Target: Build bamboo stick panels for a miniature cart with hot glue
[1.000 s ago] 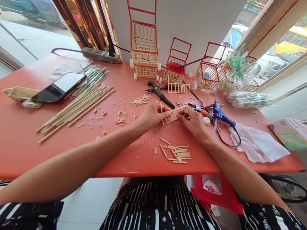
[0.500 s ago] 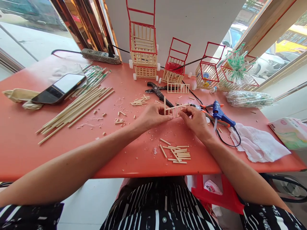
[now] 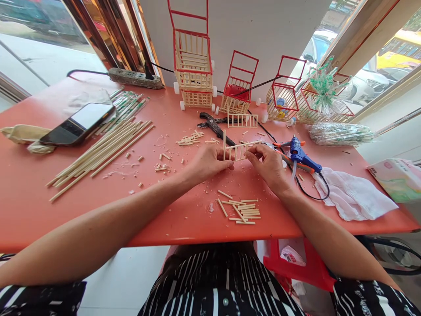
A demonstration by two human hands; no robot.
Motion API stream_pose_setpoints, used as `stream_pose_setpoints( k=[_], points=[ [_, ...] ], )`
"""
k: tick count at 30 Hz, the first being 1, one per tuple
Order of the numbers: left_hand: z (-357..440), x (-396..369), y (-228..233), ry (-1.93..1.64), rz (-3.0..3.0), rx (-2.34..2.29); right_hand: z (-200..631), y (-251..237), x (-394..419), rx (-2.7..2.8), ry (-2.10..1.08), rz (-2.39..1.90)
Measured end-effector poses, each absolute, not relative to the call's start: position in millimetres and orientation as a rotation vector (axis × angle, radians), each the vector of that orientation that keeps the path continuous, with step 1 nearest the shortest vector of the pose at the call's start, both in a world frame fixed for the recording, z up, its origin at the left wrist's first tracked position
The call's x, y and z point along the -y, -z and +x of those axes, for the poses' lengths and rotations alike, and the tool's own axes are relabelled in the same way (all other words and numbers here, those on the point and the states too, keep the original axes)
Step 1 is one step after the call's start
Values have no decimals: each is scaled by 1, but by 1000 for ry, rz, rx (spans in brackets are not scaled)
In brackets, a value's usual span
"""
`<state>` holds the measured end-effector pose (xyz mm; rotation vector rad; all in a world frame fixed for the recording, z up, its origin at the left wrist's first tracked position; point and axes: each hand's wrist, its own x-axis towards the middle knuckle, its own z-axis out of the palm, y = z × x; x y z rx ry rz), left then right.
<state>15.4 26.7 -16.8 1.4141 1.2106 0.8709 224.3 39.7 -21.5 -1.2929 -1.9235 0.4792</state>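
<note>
Between my two hands is a small ladder-like frame of wooden sticks [image 3: 239, 152], with short rungs and one longer upright at its left end. My left hand [image 3: 212, 161] is closed on the left end, near that upright. The fingers of my right hand [image 3: 265, 161] pinch the right end. A similar stick frame [image 3: 243, 120] stands on the table just behind, by the black-handled pliers [image 3: 212, 126]. In front of my hands lies a loose pile of short cut sticks [image 3: 246, 211]. To the right of my right hand rests a blue glue gun [image 3: 297, 151].
Long sticks [image 3: 105, 156] and a phone [image 3: 80, 123] lie on the left of the red table [image 3: 158, 219]. Small stick carts with red handles [image 3: 192, 66] stand along the back. A white cloth [image 3: 355, 193] and a tissue box [image 3: 394, 177] are at the right.
The view has shifted slightly, moving the background a little to the left. My hands still hold the stick frame in nearly the same place.
</note>
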Motion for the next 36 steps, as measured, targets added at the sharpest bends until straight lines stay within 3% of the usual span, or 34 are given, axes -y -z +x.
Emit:
stream_pose_setpoints(
  k=[14,28,36],
  points=[
    [18,-28,12,-857,1326,-1208,224,27,-44,1878,-533,-1340],
    [5,-36,8,-864,1194,-1059,250,4,-48,1665,-385,-1337],
    [2,-37,9,-823,1212,-988,244,6,-47,1721,-875,-1291]
  ],
)
